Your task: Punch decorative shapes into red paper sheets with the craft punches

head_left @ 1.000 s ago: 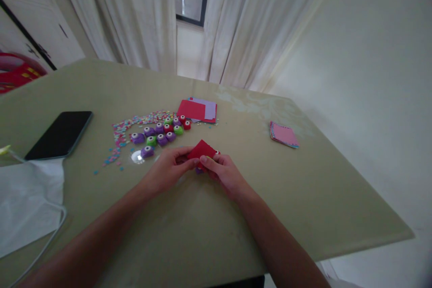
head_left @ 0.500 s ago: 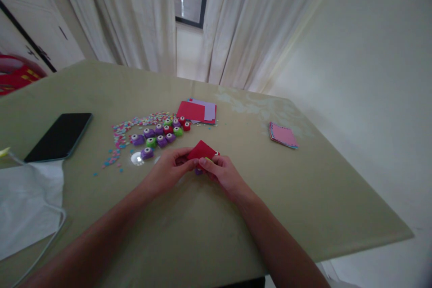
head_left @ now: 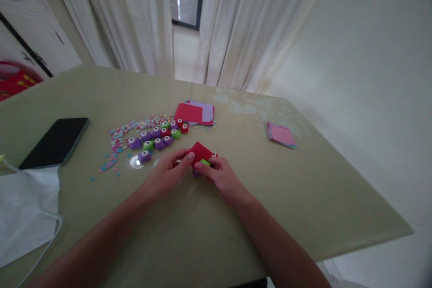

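Note:
My left hand [head_left: 170, 168] pinches a small red paper card [head_left: 200, 150] between thumb and fingers. My right hand [head_left: 219, 173] holds a small green craft punch [head_left: 204, 162] at the card's near right edge. Below the card, a purple punch [head_left: 195, 173] shows in part, and a red punch [head_left: 215, 155] peeks out beside my right fingers. Whether these two are held or lie on the table, I cannot tell. Left of my hands sit several purple, green and red punches, among them a purple one [head_left: 144, 156] close to a clear round disc [head_left: 135, 162].
Coloured paper confetti [head_left: 116, 137] lies around the punches. Red and lilac paper sheets [head_left: 189, 112] are stacked behind them. At the right is a pile of pink cards [head_left: 281, 134] with punched edges. A black tablet [head_left: 56, 141], white cloth [head_left: 29, 211] and white cable [head_left: 50, 238] lie at left.
My left thumb has shifted up onto the face of the red card. More of the green punch shows at the card's edge. The camera view has moved slightly.

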